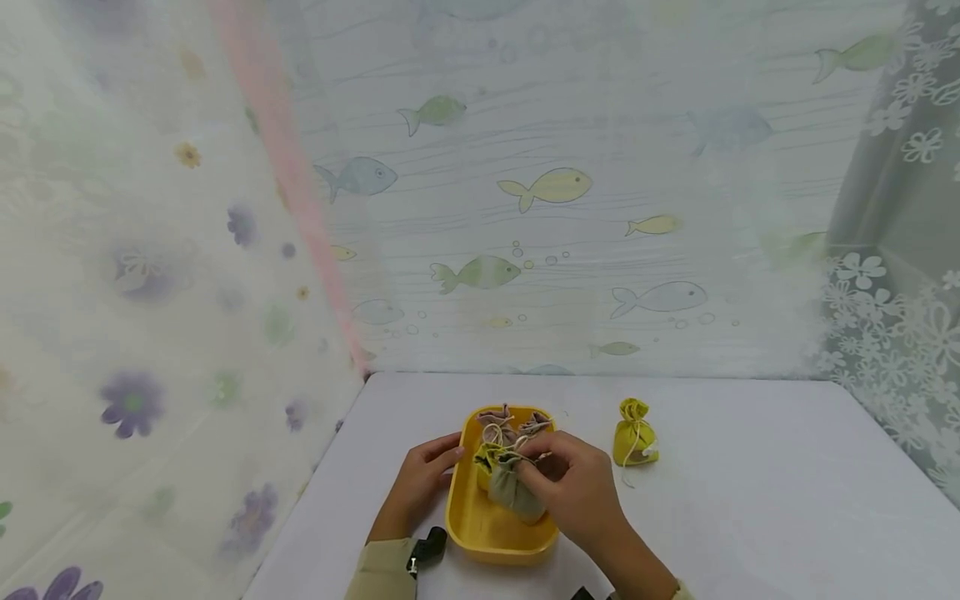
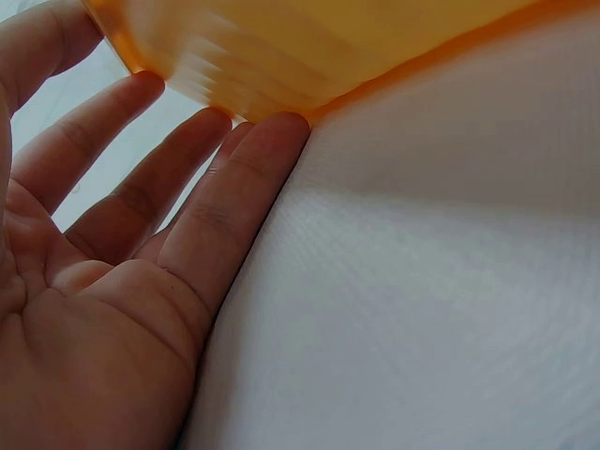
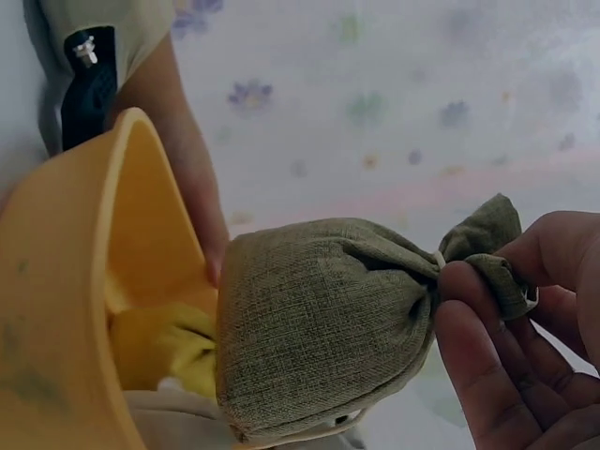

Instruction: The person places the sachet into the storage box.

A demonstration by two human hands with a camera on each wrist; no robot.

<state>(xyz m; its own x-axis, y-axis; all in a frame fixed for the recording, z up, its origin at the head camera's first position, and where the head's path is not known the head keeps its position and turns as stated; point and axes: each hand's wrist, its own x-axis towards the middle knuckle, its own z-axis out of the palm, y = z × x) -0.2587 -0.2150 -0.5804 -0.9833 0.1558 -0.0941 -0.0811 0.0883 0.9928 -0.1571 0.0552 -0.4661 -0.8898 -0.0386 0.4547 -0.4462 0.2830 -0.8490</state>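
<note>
My right hand (image 1: 576,487) pinches the gathered neck of a grey-green drawstring pouch (image 3: 323,323), which hangs over the yellow tub (image 1: 495,542). In the right wrist view the pouch's cord is tied round its neck. My left hand (image 1: 422,483) rests its fingertips against the tub's left side; the left wrist view shows those fingers (image 2: 239,202) nearly straight on the tub's outer wall. Inside the tub are a yellow pouch (image 3: 164,347), partly hidden behind the held one, and mauve pouches (image 1: 495,417) toward the far end.
Right of the tub, a yellow-green drawstring pouch (image 1: 634,437) stands on the white table (image 1: 750,500), its cord trailing. Behind the table hangs a fish-print curtain (image 1: 570,250), with a flower-print one (image 1: 172,333) on the left.
</note>
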